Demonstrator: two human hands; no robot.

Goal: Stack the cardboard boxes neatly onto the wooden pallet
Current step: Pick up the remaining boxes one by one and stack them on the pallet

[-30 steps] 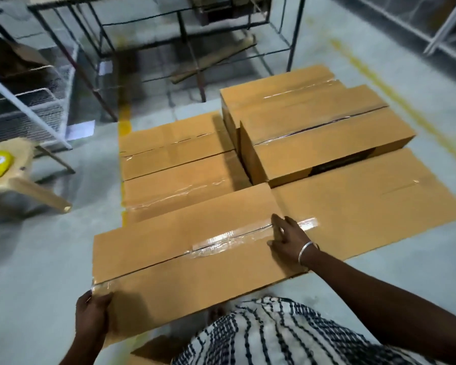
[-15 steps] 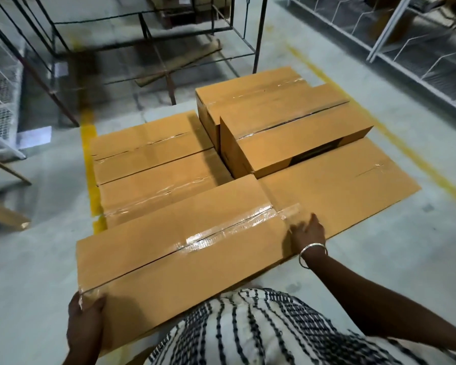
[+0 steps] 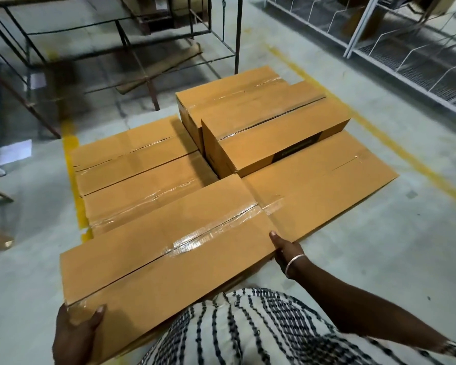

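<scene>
Cardboard box (image 3: pixel 166 248) sits long and flat at the stack's near edge, our left hand (image 3: pixel 75 335) gripping its near-left corner, right hand (image 3: pixel 286 252) holding the far end. We figure it could overhang that edge; can't see the wooden pallet underneath.

Tan cardboard boxes (image 3: pixel 287 143), yellow floor lines (image 3: pixel 75 185), black-and-white patterned garment (image 3: pixel 261 330).

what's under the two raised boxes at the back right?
The two raised boxes sit on a lower layer of boxes, whose tops show in front. The wooden pallet is not visible; the cartons cover it.
</scene>
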